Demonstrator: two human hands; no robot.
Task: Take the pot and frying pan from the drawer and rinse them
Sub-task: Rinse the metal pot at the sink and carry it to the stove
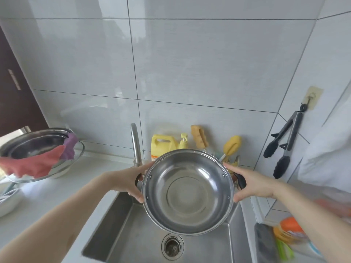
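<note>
Left hand (131,182) is gripping the left side of the pot (188,192), thumb and fingers wrapped around the rim where the dark side handle sits, so the hand is clamped on the pot rather than spread apart. To its far left, on the counter (57,188), a stack of metal bowls is sitting with a red and purple cloth (38,162) draped over the rim. Just beyond the left hand the faucet (135,145) is rising, its spout pointing up and away, and no water is showing.

Moving to the middle, the pot is being held tilted toward the camera above the sink (133,234), clear of the basin floor and of the drain (172,245). Its inside is looking empty and shiny. This is looking like the rinsing step for the pot; the frying pan is not in view.

Further right, the right hand (254,188) is clasping the opposite black handle, fingers curled around it. Black tongs (284,141) are hanging on the wall beyond.

Next, one hand would likely need to be freeing itself to turn the faucet on, while the other is keeping the pot steady under the spout.
</note>
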